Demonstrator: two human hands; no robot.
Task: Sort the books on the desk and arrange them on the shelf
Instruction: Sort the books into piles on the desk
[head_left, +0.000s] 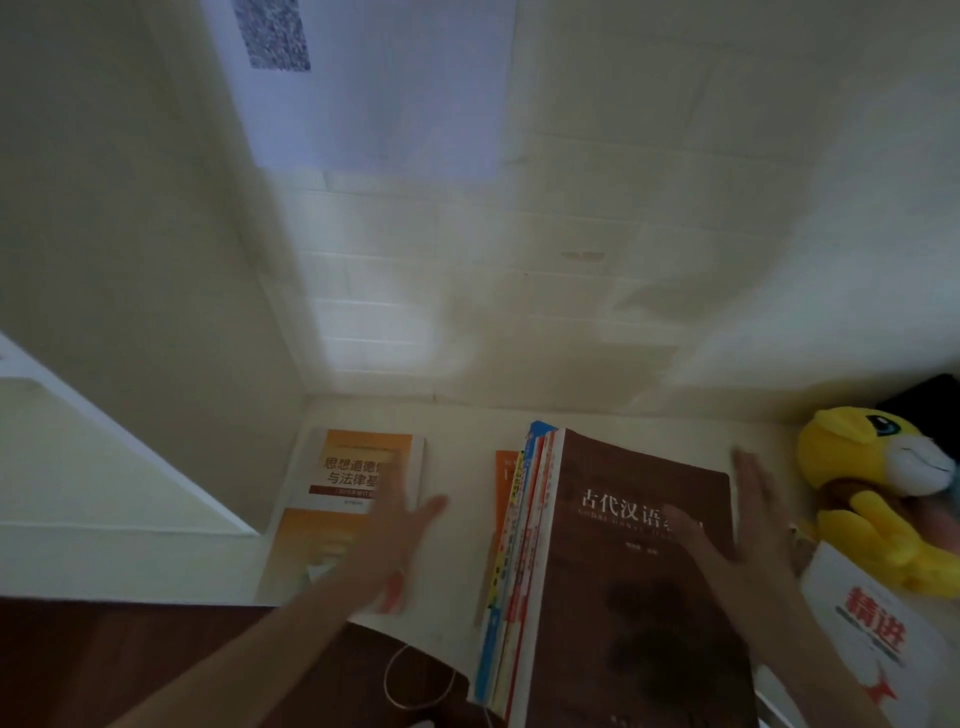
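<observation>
A stack of several books lies on the white desk (457, 431), topped by a brown book (623, 582) with white Chinese characters; coloured spines (511, 561) show along the stack's left side. An orange-and-white book (337, 483) lies flat to the left, near a white side panel. My left hand (395, 540) hovers with straight fingers over the orange book's right edge, blurred by motion. My right hand (737, 525) is spread over the brown book's right edge, thumb across the cover, fingers straight. Neither hand holds anything.
A yellow plush toy (883, 483) sits at the desk's right end, with a white book bearing red characters (872, 639) below it. A white upright panel (171, 312) bounds the left. A paper sheet (374, 88) hangs on the back wall. A white cord (410, 680) loops below the desk edge.
</observation>
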